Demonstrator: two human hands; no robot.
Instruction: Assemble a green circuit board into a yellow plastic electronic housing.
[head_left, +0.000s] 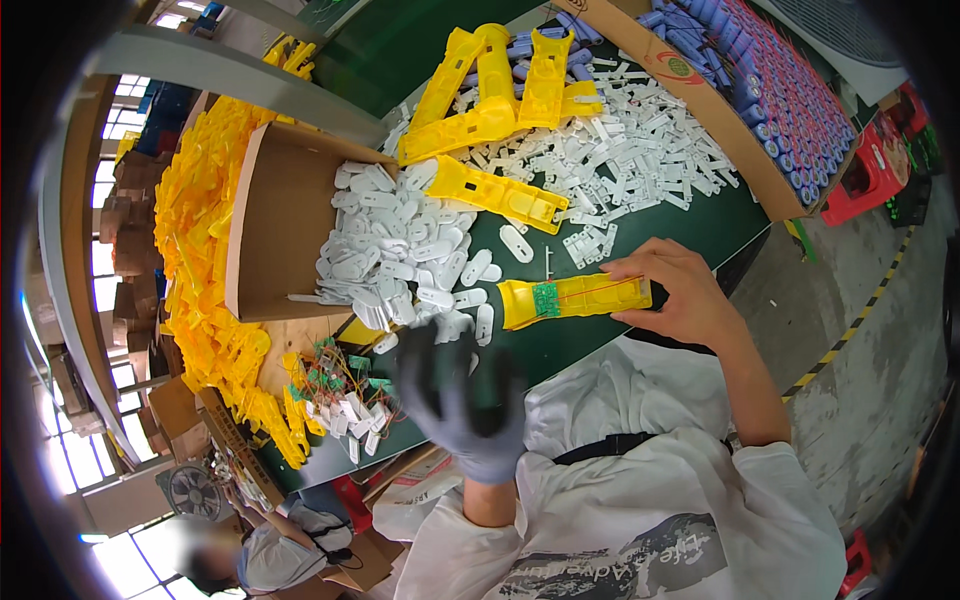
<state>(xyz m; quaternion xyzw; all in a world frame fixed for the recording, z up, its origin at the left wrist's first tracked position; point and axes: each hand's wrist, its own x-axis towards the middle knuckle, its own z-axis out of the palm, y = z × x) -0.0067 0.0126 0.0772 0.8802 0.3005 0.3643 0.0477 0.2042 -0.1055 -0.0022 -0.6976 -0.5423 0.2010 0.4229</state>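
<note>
My right hand [690,292] is bare and grips the right end of a yellow plastic housing half [600,296] between thumb and fingers. The housing lies open side up near the table's front edge. A small green circuit board [545,300] sits in its left part, with thin red wires running along it toward my fingers. My left hand [460,400], in a grey glove, is over the front edge of the table, blurred, with its fingers apart and nothing visible in them. It is nearest to the white oval plastic covers [400,245].
Small white plastic parts [640,145] and several yellow housings [495,75] spread over the green table. Boxes of blue battery cells [770,110] and yellow shells [205,200] flank them. Wired circuit boards [335,375] lie left. Another person [290,545] is at lower left.
</note>
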